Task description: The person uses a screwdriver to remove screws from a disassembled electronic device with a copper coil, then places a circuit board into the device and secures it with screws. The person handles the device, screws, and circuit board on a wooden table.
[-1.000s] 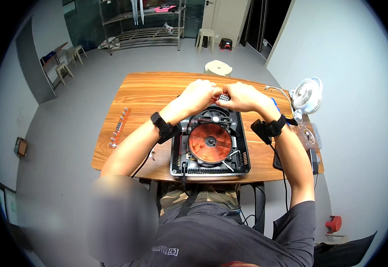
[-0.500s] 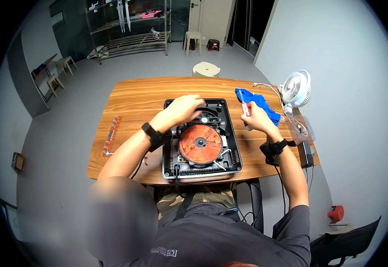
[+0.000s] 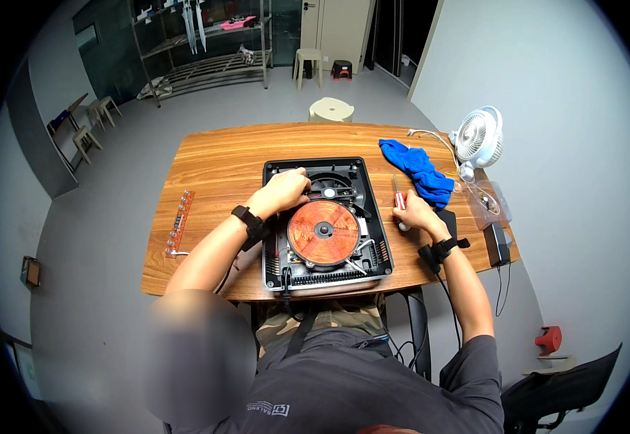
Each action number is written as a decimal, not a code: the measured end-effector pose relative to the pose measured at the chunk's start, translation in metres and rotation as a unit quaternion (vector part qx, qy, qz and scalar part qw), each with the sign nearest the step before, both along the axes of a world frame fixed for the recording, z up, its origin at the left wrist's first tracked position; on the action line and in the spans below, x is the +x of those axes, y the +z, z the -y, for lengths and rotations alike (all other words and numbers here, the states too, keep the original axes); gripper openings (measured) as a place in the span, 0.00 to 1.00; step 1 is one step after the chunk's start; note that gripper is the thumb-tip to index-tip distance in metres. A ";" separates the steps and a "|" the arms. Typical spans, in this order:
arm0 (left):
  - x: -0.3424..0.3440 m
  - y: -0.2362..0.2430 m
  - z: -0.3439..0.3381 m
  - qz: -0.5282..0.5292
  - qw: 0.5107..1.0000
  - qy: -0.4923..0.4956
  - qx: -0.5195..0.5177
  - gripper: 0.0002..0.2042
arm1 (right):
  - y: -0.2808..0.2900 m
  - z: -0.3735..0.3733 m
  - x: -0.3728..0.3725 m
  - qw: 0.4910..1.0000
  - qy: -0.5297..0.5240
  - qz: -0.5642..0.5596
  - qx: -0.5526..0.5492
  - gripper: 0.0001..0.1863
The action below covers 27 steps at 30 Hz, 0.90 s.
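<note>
An opened induction cooker (image 3: pixel 269 246) lies on the wooden table in front of me, its inside facing up. A round copper coil (image 3: pixel 322 235) fills its near half, and a black cooling fan (image 3: pixel 333 189) sits behind the coil. My left hand (image 3: pixel 284 191) reaches into the far left of the housing beside the fan. Its fingers are bent together, and whatever lies between them is hidden. Right of the cooker, my right hand (image 3: pixel 416 214) is closed around a screwdriver (image 3: pixel 399 198) with a red and white handle, its shaft pointing away from me.
A blue cloth (image 3: pixel 418 170) lies at the far right, close to a white fan (image 3: pixel 478 137). An orange circuit strip (image 3: pixel 180 224) rests on the left. At the right edge are a clear plastic tray (image 3: pixel 499 206) and a black box (image 3: pixel 496 244). A stool (image 3: pixel 331 110) stands beyond the table.
My left hand has moved left and lower, from above the fan to its left side. My right hand with the screwdriver has come slightly nearer to me.
</note>
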<state>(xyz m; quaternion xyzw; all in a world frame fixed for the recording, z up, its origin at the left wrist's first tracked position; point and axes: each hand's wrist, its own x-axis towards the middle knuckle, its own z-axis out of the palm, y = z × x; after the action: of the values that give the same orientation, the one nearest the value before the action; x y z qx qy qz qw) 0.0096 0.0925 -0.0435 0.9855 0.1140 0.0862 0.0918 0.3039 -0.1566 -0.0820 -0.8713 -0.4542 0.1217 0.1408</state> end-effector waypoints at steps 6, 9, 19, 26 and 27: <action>0.003 -0.002 -0.004 -0.016 0.999 -0.001 0.028 0.13 | 0.000 0.000 -0.009 1.000 0.008 -0.018 -0.002 0.32; 0.003 -0.004 0.001 -0.022 0.999 0.009 0.034 0.12 | -0.001 0.000 -0.011 1.000 0.005 -0.023 0.003 0.31; -0.008 -0.001 -0.002 0.026 0.999 0.006 -0.028 0.14 | -0.006 -0.004 -0.012 0.999 0.030 0.014 -0.007 0.31; -0.025 0.007 -0.011 0.099 0.993 0.014 -0.056 0.13 | 0.016 -0.006 -0.006 0.998 -0.003 0.050 -0.040 0.38; -0.031 0.013 -0.014 0.104 0.992 0.028 -0.058 0.13 | 0.017 -0.007 0.001 0.997 0.006 0.073 -0.005 0.37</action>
<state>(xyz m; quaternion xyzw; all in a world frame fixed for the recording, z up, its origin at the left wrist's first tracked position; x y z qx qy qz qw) -0.0209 0.1061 -0.0309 0.9606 0.1358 0.1843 0.1577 0.3053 -0.1496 -0.0651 -0.8756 -0.4681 0.0611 0.1025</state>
